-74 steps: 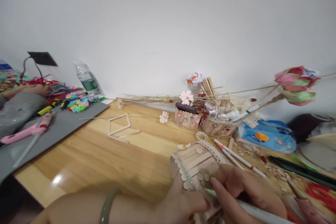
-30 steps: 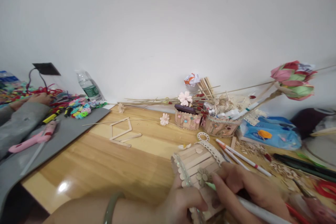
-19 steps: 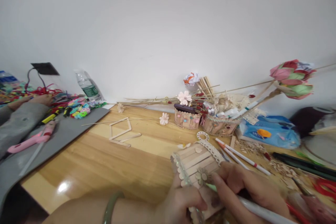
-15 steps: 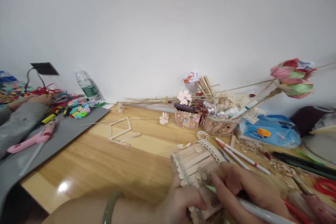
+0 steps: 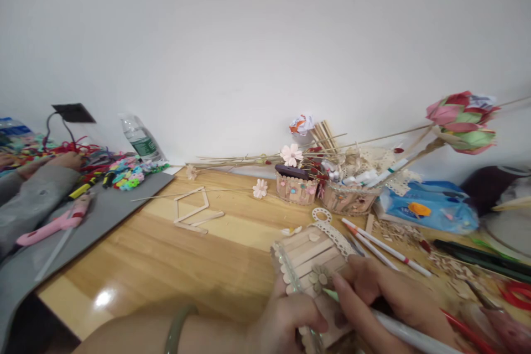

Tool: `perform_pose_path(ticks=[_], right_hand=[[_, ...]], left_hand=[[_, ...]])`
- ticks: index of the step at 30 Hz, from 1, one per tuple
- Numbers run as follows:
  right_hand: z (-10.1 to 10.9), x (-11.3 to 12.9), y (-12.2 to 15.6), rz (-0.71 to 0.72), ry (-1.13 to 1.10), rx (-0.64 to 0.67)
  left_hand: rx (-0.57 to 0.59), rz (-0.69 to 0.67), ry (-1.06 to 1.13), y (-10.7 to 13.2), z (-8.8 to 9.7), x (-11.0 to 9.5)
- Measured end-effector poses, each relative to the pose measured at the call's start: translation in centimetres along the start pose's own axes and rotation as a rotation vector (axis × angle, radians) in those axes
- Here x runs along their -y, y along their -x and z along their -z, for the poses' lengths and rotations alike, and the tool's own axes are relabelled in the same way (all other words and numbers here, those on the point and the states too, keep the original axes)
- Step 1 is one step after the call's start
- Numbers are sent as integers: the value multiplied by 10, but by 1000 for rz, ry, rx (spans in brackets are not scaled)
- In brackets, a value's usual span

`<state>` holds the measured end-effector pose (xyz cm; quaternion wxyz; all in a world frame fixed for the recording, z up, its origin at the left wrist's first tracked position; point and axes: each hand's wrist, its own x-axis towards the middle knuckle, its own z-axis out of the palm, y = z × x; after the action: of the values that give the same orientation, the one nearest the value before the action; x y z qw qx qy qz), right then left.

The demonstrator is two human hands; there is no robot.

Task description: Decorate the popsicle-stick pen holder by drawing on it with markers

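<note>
Low in the head view, my left hand (image 5: 286, 318) is closed round the near left edge of a small craft piece (image 5: 302, 254) made of wooden sticks. It has scalloped edges, a shiny trim and a lace strip. A greenish-grey flower (image 5: 319, 276) lies on its face. My right hand (image 5: 385, 290) grips a white marker pen (image 5: 409, 332) whose light green tip points at the sticks just below the flower. The fingers of this hand rest close against the craft piece's right side. My left palm and the craft piece's underside are hidden.
Pens (image 5: 385, 246) and wood shavings (image 5: 450, 265) lie to the right, before a blue soft pack (image 5: 429, 207). Two stick baskets (image 5: 350, 199) stand near the wall. Loose sticks (image 5: 193, 204) lie centre-left. At left, another person's grey sleeve (image 5: 37, 199) is near a pink glue gun (image 5: 62, 224).
The view has shifted very slightly. Both hands keep their grip on the craft piece and the marker pen, with hardly any visible movement.
</note>
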<state>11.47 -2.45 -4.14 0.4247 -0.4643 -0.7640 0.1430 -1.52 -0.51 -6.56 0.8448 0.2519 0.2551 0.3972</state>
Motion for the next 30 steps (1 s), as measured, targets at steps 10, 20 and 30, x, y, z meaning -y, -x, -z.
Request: perform_pose_path(ticks=[10, 20, 30], right_hand=[[-3, 0, 1, -28, 39, -100], [-4, -1, -2, 2, 38, -104], [-2, -2, 0, 5, 13, -60]], left_hand=[[10, -38, 11, 0, 1, 3], [-34, -33, 35, -2, 1, 5], [-114, -26, 36, 1, 8, 7]])
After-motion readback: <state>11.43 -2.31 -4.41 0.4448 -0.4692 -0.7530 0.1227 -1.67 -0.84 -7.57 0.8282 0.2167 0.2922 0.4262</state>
